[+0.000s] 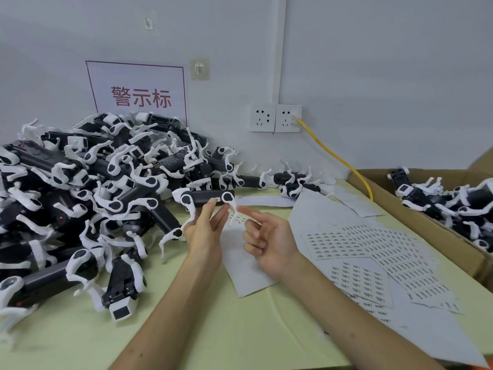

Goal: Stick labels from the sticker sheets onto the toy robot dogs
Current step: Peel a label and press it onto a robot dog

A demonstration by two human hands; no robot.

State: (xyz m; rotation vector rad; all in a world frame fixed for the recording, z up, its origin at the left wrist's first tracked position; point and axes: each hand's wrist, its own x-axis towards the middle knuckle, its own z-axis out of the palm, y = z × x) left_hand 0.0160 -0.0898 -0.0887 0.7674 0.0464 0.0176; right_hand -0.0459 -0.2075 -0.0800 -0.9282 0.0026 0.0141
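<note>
Head view: the left hand (204, 233) is raised above the tabletop (213, 329), palm toward the camera. It holds one toy robot dog (205, 198) by the black body. The fingertips press the near side of the body, and the thumb is hidden behind a white leg. The dog lies horizontal, legs hanging down, just in front of the pile of toy robot dogs (88, 188) that covers the left of the tabletop. A small white label (217, 199) sits on the body near its right end.

The right hand (269, 241) is just to the right of the held dog. Its index finger (244, 210) is extended toward the dog's right end and stops just short of it. The remaining fingers are curled into the palm.

The sticker sheets (357, 244) lie overlapped on the tabletop to the right of the right hand, with rows of small printed labels on them. A blank backing sheet (245, 265) lies beneath both wrists.

A cardboard box (437, 236) at the right edge contains more toy robot dogs (458, 204). A short row of dogs (290, 182) lies against the wall.

On the wall are a sign with red characters (138, 89) and two wall sockets (274, 118). A yellow cable (338, 158) runs from the right socket down behind the box.
</note>
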